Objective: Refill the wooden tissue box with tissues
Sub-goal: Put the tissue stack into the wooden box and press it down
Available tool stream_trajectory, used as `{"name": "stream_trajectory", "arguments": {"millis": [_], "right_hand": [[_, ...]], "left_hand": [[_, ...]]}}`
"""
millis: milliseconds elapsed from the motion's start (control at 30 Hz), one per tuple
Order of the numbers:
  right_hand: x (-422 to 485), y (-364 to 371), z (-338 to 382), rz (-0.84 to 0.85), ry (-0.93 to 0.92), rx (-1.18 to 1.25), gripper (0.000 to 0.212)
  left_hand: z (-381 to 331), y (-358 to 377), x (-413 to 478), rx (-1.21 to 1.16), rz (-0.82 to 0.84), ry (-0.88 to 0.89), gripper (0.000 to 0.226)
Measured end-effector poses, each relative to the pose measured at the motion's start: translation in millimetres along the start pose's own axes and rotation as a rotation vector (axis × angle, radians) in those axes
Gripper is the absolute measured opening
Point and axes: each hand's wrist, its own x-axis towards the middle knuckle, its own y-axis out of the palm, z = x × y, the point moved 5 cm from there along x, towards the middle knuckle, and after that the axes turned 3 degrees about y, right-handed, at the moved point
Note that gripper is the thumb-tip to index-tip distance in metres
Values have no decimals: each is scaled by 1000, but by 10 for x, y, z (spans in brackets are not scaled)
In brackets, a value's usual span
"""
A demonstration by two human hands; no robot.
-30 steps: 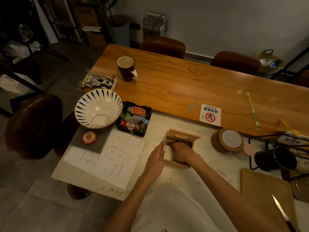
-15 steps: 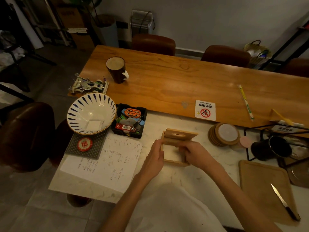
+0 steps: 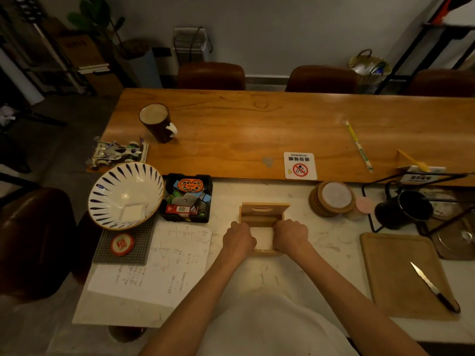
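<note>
Gripping the wooden tissue box (image 3: 262, 228) at lower centre of the frame, on the counter (image 3: 321, 255), the left hand (image 3: 238, 240) and right hand (image 3: 291, 236) clamped its sides. Pale tissues (image 3: 262, 238) apparently sat inside; closing the raised lid (image 3: 264, 208) seemed next.

I find the small square light-wood tissue box (image 3: 262, 219) just below the centre of the frame, on the pale marble surface. Its slotted wooden lid (image 3: 264, 208) stands raised at the far edge. A white stack of tissues (image 3: 263, 238) lies inside.
</note>
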Motion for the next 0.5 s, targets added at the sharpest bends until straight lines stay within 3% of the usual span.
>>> {"name": "stream_trajectory", "arguments": {"millis": [500], "right_hand": [[70, 92, -36, -44, 4, 64, 29]], "left_hand": [[5, -3, 39, 51, -25, -1, 26]]}}
